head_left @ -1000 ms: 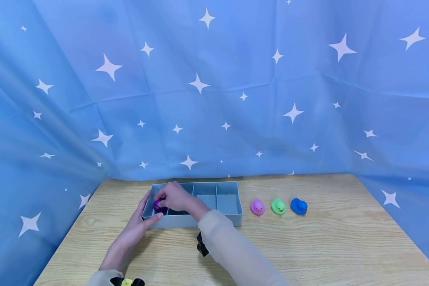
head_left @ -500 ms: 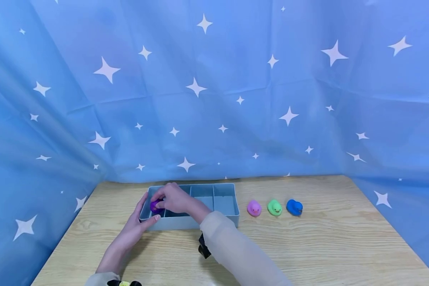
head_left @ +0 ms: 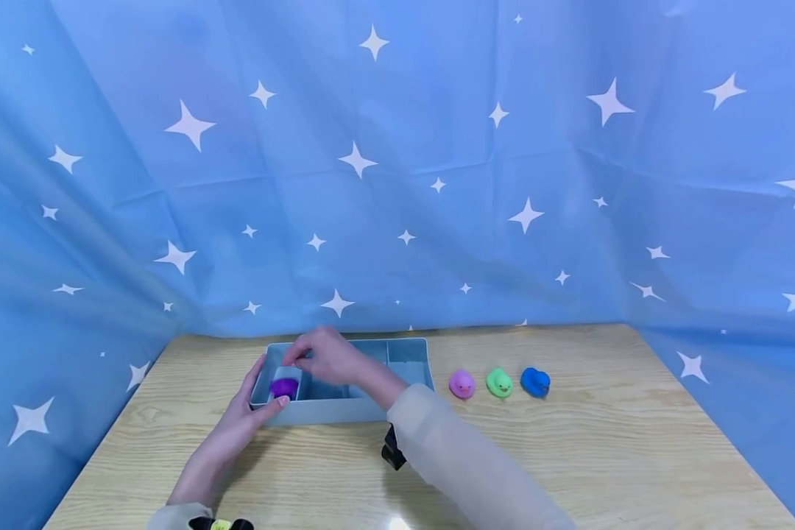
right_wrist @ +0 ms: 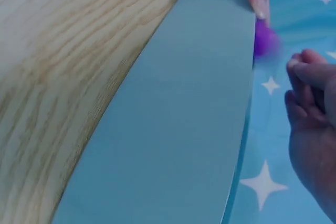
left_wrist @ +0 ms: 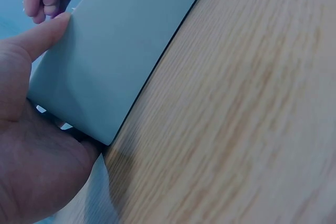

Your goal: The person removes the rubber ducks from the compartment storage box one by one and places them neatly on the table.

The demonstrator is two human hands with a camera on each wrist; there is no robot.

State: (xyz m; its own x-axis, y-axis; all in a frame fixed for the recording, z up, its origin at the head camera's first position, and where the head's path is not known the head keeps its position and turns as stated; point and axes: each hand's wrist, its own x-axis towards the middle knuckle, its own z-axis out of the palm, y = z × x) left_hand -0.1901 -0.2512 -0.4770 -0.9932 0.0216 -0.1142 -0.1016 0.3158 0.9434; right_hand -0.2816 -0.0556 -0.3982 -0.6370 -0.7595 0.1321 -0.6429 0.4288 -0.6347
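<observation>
A grey-blue divided box (head_left: 331, 413) stands at the back left of the table. My left hand (head_left: 237, 423) holds its left end, with the thumb over the front rim and the fingers along the end wall. In its leftmost compartment sits a rounded purple toy (head_left: 284, 387); its details do not show. My right hand (head_left: 327, 355) hovers over the box just behind and right of the toy. Its fingers are loosely bent, with nothing visible in them. The right wrist view shows a gap between these fingers (right_wrist: 296, 66) and the purple toy (right_wrist: 266, 40).
To the right of the box, a pink duck (head_left: 462, 383), a green duck (head_left: 500, 383) and a blue duck (head_left: 535, 382) stand in a row on the wooden table (head_left: 609, 456). A blue star-printed cloth (head_left: 437, 206) hangs behind and at the sides.
My right hand has let go of the purple toy and lifted up and away from it. The toy stays in the leftmost compartment. My left hand keeps its place on the box.
</observation>
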